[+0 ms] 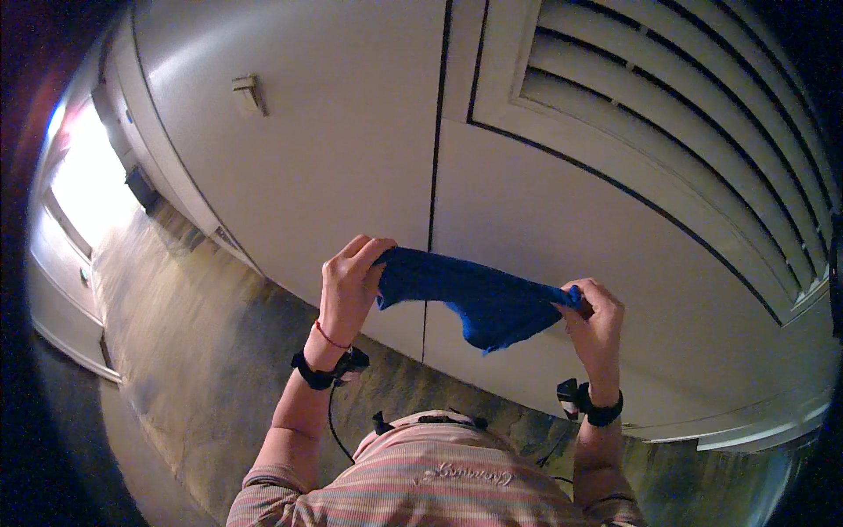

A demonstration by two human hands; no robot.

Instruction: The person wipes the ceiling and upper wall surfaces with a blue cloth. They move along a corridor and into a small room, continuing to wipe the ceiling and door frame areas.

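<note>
A blue cloth (pixel 471 290) hangs stretched between my two hands in front of the pale wall panels. My left hand (pixel 352 273) pinches its upper left corner between thumb and fingers. At the other end, my right hand (pixel 596 309) grips a bunched corner, and a small tuft of fabric pokes out past the fingertips. The lower edge sags in a rounded flap right of the middle. Both wrists carry a black strap with a small device, the left wrist strap (pixel 323 372) and the right wrist strap (pixel 598 405).
A louvred vent (pixel 665 118) fills the upper right of the wall (pixel 316 151). A light switch (pixel 247 94) sticks out on the left panel. Black cables (pixel 336 421) run from the wrist devices. The streaked floor (pixel 191 316) leads left to a bright opening (pixel 92 178) beside a dark bin-like object (pixel 140 188).
</note>
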